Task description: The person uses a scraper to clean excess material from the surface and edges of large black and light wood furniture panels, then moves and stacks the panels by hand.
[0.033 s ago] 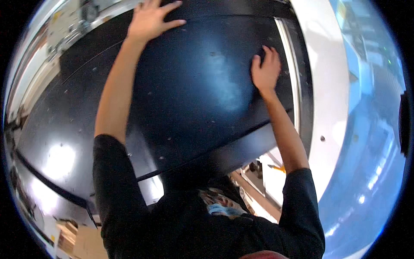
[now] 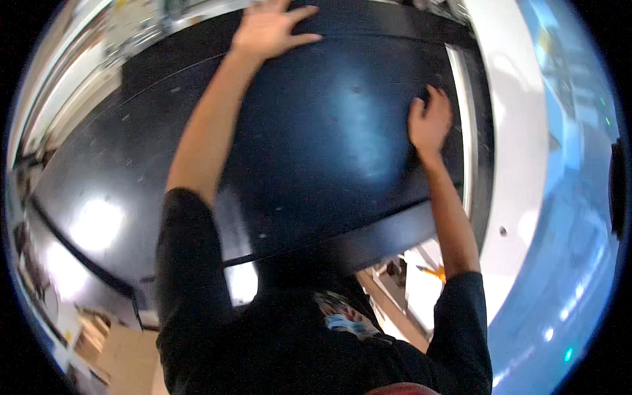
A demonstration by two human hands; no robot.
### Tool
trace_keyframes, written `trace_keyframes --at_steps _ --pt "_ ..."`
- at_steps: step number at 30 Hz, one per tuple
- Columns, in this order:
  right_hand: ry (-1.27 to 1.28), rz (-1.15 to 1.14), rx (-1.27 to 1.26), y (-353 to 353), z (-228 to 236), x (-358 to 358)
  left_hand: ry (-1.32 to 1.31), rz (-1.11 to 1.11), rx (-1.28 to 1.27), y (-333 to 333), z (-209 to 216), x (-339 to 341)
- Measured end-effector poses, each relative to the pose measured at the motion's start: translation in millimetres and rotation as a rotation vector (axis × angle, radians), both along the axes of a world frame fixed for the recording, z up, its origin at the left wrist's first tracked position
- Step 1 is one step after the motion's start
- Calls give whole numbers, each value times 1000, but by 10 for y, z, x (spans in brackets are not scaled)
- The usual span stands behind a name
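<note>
A large black, glossy panel (image 2: 309, 151) spreads out in front of me, with pale specks scattered over it. My left hand (image 2: 268, 33) lies at its far side, near the curved seam, thumb and fingers spread; some fingertips run off the top of the picture. On the right, my right hand (image 2: 431, 124) is at the panel beside a pale straight strip (image 2: 465, 112). Its fingers are slightly bent and apart, with nothing seen in them. Whether either palm presses on the surface, I cannot tell.
Beyond the strip runs a white frame (image 2: 517, 145), then a blue glossy surface (image 2: 576, 217) at far right. A brown cardboard box (image 2: 128, 355) sits at lower left. Under the near edge, by my right forearm, a small yellow-orange item (image 2: 432, 272) shows.
The whole view has shifted, so panel, strip and both hands appear farther right and mostly a little lower. Against the panel, the hands look nearly unmoved.
</note>
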State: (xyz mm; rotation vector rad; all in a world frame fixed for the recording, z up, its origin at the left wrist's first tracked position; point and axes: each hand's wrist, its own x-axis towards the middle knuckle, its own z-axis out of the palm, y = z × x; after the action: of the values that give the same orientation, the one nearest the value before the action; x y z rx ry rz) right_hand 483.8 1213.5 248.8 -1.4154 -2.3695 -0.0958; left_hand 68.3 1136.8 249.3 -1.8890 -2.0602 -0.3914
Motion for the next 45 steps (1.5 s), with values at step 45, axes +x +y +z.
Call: trace_keyframes --at_steps 45 --pt "16 -51 -45 0 -116 152 -324 55 -233 115 212 416"
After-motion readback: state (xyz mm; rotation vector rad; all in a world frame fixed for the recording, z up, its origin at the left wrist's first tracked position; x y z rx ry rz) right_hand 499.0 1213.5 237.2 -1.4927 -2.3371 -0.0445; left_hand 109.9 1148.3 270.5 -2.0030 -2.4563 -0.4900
